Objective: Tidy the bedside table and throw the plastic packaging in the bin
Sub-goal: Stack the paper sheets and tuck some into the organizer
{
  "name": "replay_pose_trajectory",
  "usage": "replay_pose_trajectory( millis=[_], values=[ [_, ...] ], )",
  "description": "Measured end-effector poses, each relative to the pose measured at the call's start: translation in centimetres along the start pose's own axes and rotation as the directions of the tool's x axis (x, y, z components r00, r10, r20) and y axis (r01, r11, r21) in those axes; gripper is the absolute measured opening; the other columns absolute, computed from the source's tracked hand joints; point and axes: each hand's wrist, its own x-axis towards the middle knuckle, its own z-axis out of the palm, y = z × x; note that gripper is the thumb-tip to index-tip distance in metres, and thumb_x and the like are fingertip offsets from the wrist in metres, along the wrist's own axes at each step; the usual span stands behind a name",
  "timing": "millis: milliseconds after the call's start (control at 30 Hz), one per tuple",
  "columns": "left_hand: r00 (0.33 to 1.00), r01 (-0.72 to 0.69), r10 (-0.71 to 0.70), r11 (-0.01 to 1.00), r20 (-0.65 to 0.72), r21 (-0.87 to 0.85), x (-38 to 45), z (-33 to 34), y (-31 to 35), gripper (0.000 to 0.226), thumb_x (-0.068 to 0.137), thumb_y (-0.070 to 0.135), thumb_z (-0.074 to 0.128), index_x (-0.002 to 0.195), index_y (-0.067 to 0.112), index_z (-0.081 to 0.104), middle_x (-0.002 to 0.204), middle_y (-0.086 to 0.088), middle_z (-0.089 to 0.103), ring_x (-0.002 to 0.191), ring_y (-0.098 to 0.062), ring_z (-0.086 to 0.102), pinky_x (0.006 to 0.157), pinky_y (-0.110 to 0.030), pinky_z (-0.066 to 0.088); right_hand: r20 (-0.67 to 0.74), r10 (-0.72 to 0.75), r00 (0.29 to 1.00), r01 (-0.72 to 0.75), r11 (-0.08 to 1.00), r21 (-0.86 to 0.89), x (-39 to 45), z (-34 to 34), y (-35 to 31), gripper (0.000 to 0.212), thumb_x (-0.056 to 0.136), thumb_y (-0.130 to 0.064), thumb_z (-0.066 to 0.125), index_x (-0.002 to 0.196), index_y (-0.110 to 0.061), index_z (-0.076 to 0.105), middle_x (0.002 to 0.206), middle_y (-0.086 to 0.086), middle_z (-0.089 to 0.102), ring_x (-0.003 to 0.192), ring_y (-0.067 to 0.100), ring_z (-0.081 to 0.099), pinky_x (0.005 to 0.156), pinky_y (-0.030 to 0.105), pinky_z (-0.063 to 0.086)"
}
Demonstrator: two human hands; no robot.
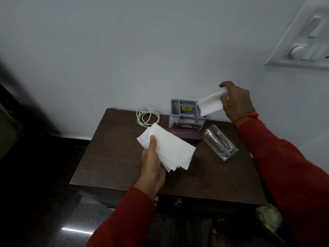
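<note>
White cable (146, 116) coiled loosely at the back left of the dark brown bedside table (110, 168), near the wall; left hand (153, 164) over the table's middle, thumb on top and fingers underneath, gripping a stack of white tissues (170, 150), flat, folded, edges fanned out unevenly at the lower right; behind the stack a dark purple case (185, 135) lies flat, partly covered by the tissues; grey plastic organiser (185, 114) stands at the back against the wall, yellow sticker inside, label on the front face; right hand (236, 102) above and right of it, fingers pinching a single white tissue (211, 104) whose lower edge hangs over the organiser's right compartment; clear glass (219, 144) lies tipped on its side at the table's right; red thread on the right wrist; plastic packaging not identifiable.
</note>
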Motion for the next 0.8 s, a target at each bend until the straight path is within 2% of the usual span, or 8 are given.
replay_pose_trajectory(
  millis=[233, 300, 433, 533, 600, 700, 767, 800],
  values=[
    [1.0, 0.018, -0.018, 0.999, -0.004, 0.03, 0.2, -0.2, -0.3, 0.018, 0.102, 0.037, 0.056, 0.109, 0.023, 0.063, 0.103, -0.007, 0.075, 0.095, -0.029, 0.072, 0.099, -0.061, 0.052, 0.196, 0.122, 0.973, -0.129, 0.991, 0.025, 0.6, 2.0, -0.8, 0.05, 0.09, -0.005, 0.059, 0.138, -0.011, 0.047, 0.129, 0.022, 0.055, 0.125, 0.035, 0.045, 0.101, 0.036, 0.04],
    [1.0, 0.02, -0.02, 0.999, -0.002, 0.044, 0.3, -0.1, -0.4, 0.017, 0.102, 0.037, 0.056, 0.109, 0.023, 0.063, 0.103, -0.007, 0.075, 0.096, -0.029, 0.072, 0.099, -0.06, 0.053, 0.201, 0.198, 0.959, -0.216, 0.974, 0.074, 1.1, 2.6, -0.8, 0.049, 0.089, -0.005, 0.059, 0.137, -0.009, 0.049, 0.135, 0.021, 0.051, 0.124, 0.034, 0.046, 0.101, 0.034, 0.04],
    [1.0, 0.029, -0.029, 0.998, 0.0, 0.062, 0.4, -0.1, -0.5, 0.018, 0.102, 0.037, 0.055, 0.109, 0.022, 0.063, 0.105, -0.008, 0.075, 0.097, -0.028, 0.072, 0.097, -0.058, 0.054, 0.146, 0.249, 0.957, -0.271, 0.95, 0.155, 1.9, 3.4, -0.3, 0.048, 0.085, -0.006, 0.064, 0.131, -0.003, 0.056, 0.132, 0.02, 0.054, 0.123, 0.037, 0.05, 0.097, 0.048, 0.05],
    [1.0, 0.027, -0.027, 0.997, 0.004, 0.071, 0.5, -0.2, -0.7, 0.02, 0.103, 0.037, 0.055, 0.112, 0.021, 0.063, 0.106, -0.008, 0.075, 0.098, -0.028, 0.071, 0.098, -0.057, 0.054, 0.142, 0.257, 0.956, -0.285, 0.928, 0.239, 2.0, 3.3, 0.1, 0.052, 0.084, -0.014, 0.071, 0.133, -0.005, 0.054, 0.128, 0.018, 0.059, 0.117, 0.032, 0.058, 0.101, 0.041, 0.049],
    [1.0, 0.025, -0.026, 0.997, 0.008, 0.071, 0.6, -0.3, -0.7, 0.023, 0.102, 0.038, 0.055, 0.115, 0.02, 0.063, 0.108, -0.008, 0.075, 0.1, -0.029, 0.071, 0.099, -0.057, 0.054, 0.062, 0.237, 0.969, -0.245, 0.927, 0.283, 1.6, 2.8, 0.1, 0.05, 0.087, -0.018, 0.069, 0.134, -0.008, 0.054, 0.13, 0.013, 0.06, 0.115, 0.024, 0.06, 0.096, 0.023, 0.044],
    [0.999, 0.026, -0.027, 0.998, 0.016, 0.062, 0.5, -0.2, -0.7, 0.024, 0.102, 0.038, 0.056, 0.117, 0.021, 0.063, 0.109, -0.009, 0.075, 0.101, -0.03, 0.072, 0.099, -0.059, 0.053, -0.157, 0.205, 0.966, -0.105, 0.867, 0.488, 0.1, 1.9, -0.9, 0.038, 0.088, -0.012, 0.062, 0.127, -0.011, 0.059, 0.123, 0.01, 0.063, 0.094, 0.014, 0.063, 0.079, 0.007, 0.045],
    [0.999, 0.022, -0.023, 0.998, 0.025, 0.056, 0.3, 0.0, -0.6, 0.023, 0.102, 0.036, 0.057, 0.118, 0.021, 0.063, 0.112, -0.01, 0.075, 0.103, -0.031, 0.072, 0.098, -0.06, 0.054, -0.166, 0.111, 0.98, -0.006, 0.847, 0.532, -1.4, 1.6, -1.9, 0.029, 0.087, -0.014, 0.064, 0.116, -0.013, 0.064, 0.108, 0.009, 0.067, 0.081, 0.01, 0.062, 0.072, 0.011, 0.048],
    [0.999, 0.016, -0.018, 0.999, 0.029, 0.051, 0.1, 0.1, -0.6, 0.025, 0.101, 0.034, 0.058, 0.121, 0.02, 0.063, 0.114, -0.011, 0.075, 0.104, -0.031, 0.072, 0.097, -0.06, 0.055, -0.068, 0.032, 0.997, 0.01, 0.842, 0.54, -2.3, 1.6, -2.5, 0.025, 0.087, -0.02, 0.067, 0.112, -0.016, 0.066, 0.103, 0.006, 0.069, 0.078, 0.01, 0.062, 0.072, 0.016, 0.05]
  ],
)
